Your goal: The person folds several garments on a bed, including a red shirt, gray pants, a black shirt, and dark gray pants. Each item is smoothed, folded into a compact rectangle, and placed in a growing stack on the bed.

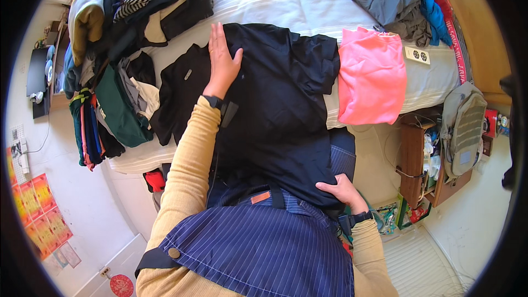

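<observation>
A black short-sleeved shirt point(272, 90) lies spread over the bed edge, its lower part hanging toward my lap. My left hand point(222, 60) rests flat on its upper left part, thumb spread from the fingers, holding nothing. At the hem on the lower right, my right hand point(344, 189) grips the cloth, with the thumb on top and the other fingers hidden. Another black garment point(181, 82) with a small pale logo lies partly under the shirt on the left. A folded pink garment point(371, 76) sits beside the right sleeve.
Piled clothes point(140, 4) and a dark green garment point(119, 107) cover the bed's left side. Grey crumpled cloth point(387, 0) lies at the far right, near a white panel with two round dark parts point(417, 55). A grey backpack point(462, 132) leans by a wooden cabinet point(412, 161).
</observation>
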Action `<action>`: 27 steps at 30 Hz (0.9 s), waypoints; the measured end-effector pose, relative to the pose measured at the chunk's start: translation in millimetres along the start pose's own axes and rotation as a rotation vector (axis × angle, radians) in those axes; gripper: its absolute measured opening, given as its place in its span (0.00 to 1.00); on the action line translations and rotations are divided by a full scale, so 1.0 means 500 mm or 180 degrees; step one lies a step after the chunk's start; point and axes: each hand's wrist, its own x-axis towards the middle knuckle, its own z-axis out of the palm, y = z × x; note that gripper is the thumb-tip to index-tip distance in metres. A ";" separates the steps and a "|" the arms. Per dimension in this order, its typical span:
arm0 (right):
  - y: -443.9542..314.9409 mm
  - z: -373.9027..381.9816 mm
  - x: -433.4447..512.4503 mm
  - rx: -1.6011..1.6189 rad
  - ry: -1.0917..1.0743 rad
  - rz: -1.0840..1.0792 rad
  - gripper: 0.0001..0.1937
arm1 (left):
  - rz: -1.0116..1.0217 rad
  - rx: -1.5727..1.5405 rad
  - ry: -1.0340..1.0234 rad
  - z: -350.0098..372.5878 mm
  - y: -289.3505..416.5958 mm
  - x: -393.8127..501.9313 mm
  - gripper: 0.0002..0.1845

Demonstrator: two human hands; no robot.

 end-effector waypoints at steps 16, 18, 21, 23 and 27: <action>0.003 -0.026 0.026 -0.0125 -0.0199 0.0051 0.19 | -0.0401 -0.1339 -0.1839 0.156 0.339 -0.069 0.31; 0.003 -0.028 0.027 -0.0033 -0.0277 0.0057 0.18 | 0.0345 -0.1809 -0.1385 0.148 0.340 -0.078 0.29; 0.005 -0.025 0.024 -0.0018 -0.0205 -0.0075 0.17 | 0.0497 -0.1813 -0.1151 0.098 0.320 -0.104 0.27; 0.008 -0.017 0.021 -0.0005 -0.0189 -0.0138 0.17 | 0.0653 -0.1284 -0.0846 0.030 0.258 -0.121 0.28; 0.015 0.003 0.020 -0.0045 -0.0077 -0.0172 0.17 | -0.0219 0.0505 0.0189 -0.166 0.054 -0.191 0.21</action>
